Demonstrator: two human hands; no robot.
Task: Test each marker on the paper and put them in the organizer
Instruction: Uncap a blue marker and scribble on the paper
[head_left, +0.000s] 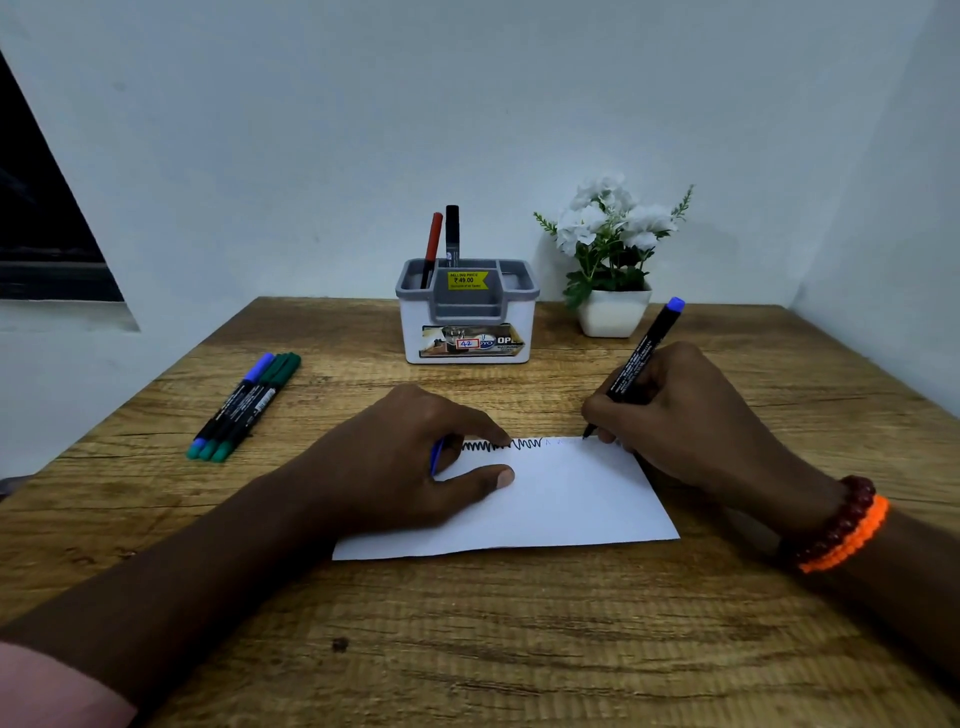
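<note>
Nearest me, my left hand pins the paper and pinches a blue cap, while my right hand grips the marker, tip on the paper's far edge, tail tilted toward the organizer straight ahead.

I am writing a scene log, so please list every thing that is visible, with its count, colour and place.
paper: 1, white, table centre, squiggles along far edge
marker in use: 1, black body, blue end, tip at the paper
blue cap: 1, under left fingers
loose markers: 3, one blue, two green, table left
organizer: 1, white and grey, table back
markers in organizer: 2, red and black, upright
flower pot: 1, white, right of organizer
table: 1, wooden
bracelets: 2, dark red, orange, right wrist
left hand: presses the paper
right hand: grips marker in use
</note>
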